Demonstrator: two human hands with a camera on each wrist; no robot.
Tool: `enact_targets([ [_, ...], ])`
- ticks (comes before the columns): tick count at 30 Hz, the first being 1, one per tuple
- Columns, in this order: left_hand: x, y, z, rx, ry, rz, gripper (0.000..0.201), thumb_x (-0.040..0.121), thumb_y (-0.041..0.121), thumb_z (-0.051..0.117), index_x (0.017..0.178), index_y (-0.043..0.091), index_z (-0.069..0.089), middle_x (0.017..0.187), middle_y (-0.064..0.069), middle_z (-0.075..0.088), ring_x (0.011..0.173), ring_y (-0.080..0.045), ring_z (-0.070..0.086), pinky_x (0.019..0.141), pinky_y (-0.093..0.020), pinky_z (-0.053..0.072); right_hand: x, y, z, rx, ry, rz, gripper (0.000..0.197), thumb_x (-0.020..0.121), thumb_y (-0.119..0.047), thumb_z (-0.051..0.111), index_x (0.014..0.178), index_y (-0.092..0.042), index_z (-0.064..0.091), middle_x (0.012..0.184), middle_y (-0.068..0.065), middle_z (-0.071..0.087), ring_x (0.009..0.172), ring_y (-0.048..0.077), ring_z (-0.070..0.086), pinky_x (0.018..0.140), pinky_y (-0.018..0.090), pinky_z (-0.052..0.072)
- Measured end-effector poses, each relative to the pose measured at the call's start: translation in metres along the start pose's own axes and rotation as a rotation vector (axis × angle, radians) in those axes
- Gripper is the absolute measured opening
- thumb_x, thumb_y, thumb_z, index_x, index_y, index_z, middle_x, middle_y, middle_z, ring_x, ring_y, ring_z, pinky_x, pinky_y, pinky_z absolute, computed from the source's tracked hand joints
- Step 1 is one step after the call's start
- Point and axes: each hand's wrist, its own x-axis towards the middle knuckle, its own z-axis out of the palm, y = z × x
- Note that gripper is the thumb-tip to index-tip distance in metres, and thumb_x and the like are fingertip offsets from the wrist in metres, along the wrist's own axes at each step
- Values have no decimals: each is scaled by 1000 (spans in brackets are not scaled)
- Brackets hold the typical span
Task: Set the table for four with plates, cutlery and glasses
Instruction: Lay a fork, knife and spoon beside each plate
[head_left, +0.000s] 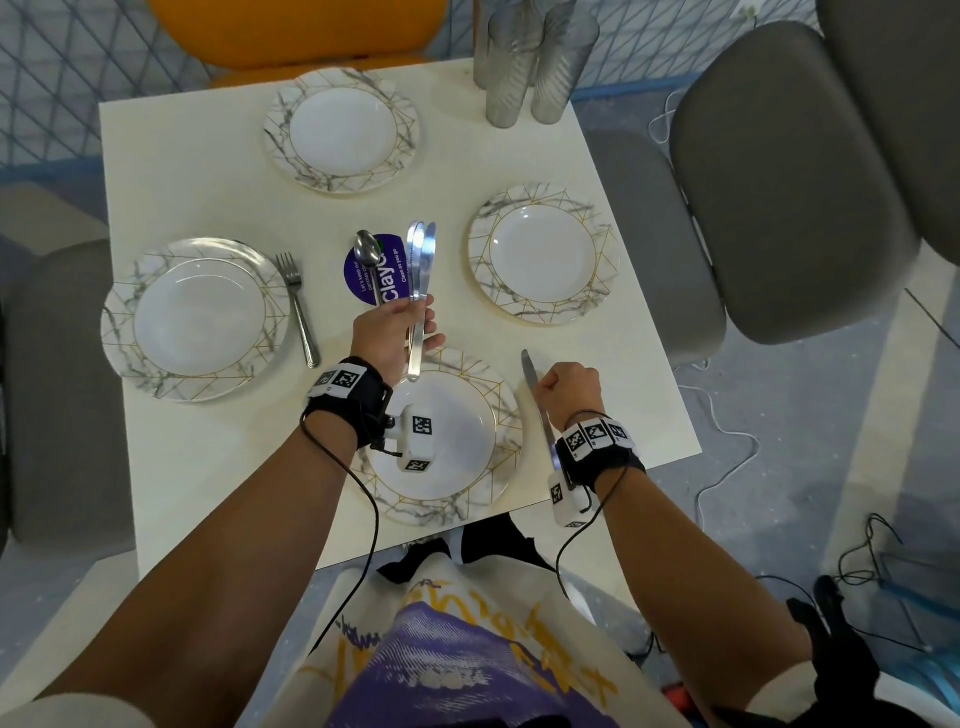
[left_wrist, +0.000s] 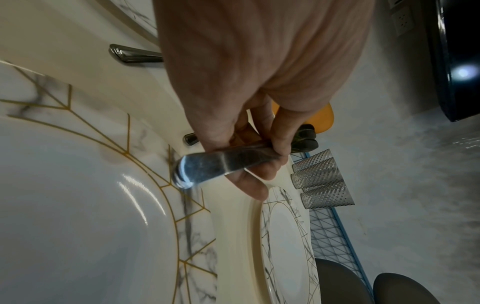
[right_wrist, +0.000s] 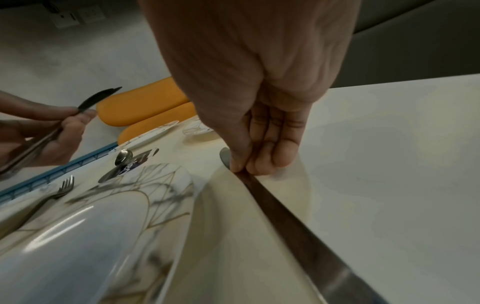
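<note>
Several marbled plates lie on the white table (head_left: 208, 493): near plate (head_left: 467, 483), left plate (head_left: 197, 319), far plate (head_left: 340, 130), right plate (head_left: 543, 254). My left hand (head_left: 400, 332) grips a bundle of knives (head_left: 422, 270) above the near plate's far rim; their handles (left_wrist: 207, 166) show under my fingers. My right hand (head_left: 569, 387) pinches a single knife (head_left: 535, 395) lying on the table just right of the near plate; my fingertips (right_wrist: 249, 166) hold its blade (right_wrist: 298, 224). A fork (head_left: 298, 306) lies right of the left plate. A spoon (head_left: 370, 260) rests on a purple sticker.
Three ribbed glasses (head_left: 530, 62) stand at the table's far right corner. An orange chair (head_left: 291, 31) is at the far side, grey chairs (head_left: 779, 182) at the right and left. Cables trail on the floor at the right.
</note>
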Motion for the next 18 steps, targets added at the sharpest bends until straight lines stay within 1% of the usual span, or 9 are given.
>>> enact_targets([
  [2, 1, 0, 0, -3, 3, -1, 27, 99, 10, 67, 121, -7, 67, 85, -9, 63, 77, -19, 63, 89, -46, 63, 0, 1, 0, -3, -17, 8, 29, 94, -23, 54, 78, -6, 72, 80, 9, 73, 80, 26, 57, 67, 28, 42],
  [4, 1, 0, 0, -5, 4, -1, 28, 99, 10, 67, 121, -7, 67, 84, -9, 63, 76, -18, 63, 88, -46, 63, 0, 1, 0, -14, -37, 8, 25, 91, -16, 53, 80, -6, 73, 82, 9, 73, 86, 28, 59, 68, 30, 45],
  [6, 2, 0, -1, -5, 3, 0, 27, 99, 10, 67, 120, -7, 67, 84, -9, 63, 76, -18, 63, 87, -46, 63, -1, 1, 0, -24, -44, 7, 23, 90, -13, 53, 80, -6, 73, 82, 9, 73, 88, 28, 60, 68, 30, 47],
  [10, 3, -2, -2, 3, 8, -8, 25, 99, 10, 68, 118, -6, 68, 85, -9, 63, 78, -19, 63, 85, -45, 63, -2, 0, 3, -4, -42, 29, 25, 92, -14, 53, 83, -4, 74, 83, 9, 74, 82, 23, 55, 66, 29, 46],
  [12, 3, -2, -2, 4, 3, -11, 24, 99, 10, 68, 117, -5, 69, 85, -9, 63, 78, -19, 63, 86, -45, 63, -1, 0, 4, -4, -38, 27, 25, 92, -13, 53, 84, -3, 74, 83, 11, 74, 83, 23, 56, 67, 29, 48],
  [15, 4, -3, -2, 3, 6, -5, 25, 99, 10, 67, 118, -6, 68, 86, -10, 63, 78, -19, 63, 85, -44, 63, 0, 0, 5, -15, -38, 21, 25, 92, -13, 54, 84, -2, 75, 83, 11, 74, 87, 26, 61, 72, 33, 55],
  [16, 4, -3, -3, 1, 6, -4, 26, 99, 10, 67, 119, -7, 68, 86, -10, 63, 79, -20, 63, 84, -44, 63, 1, 1, 6, -16, -42, 23, 25, 92, -14, 54, 83, -3, 75, 82, 11, 74, 86, 26, 62, 73, 33, 56],
  [18, 5, -3, -3, -6, 6, -10, 26, 99, 10, 67, 120, -7, 68, 87, -10, 63, 80, -21, 63, 83, -43, 63, 4, 4, 6, -11, -52, 34, 23, 90, -13, 55, 81, -6, 74, 81, 8, 74, 85, 24, 62, 71, 29, 52],
])
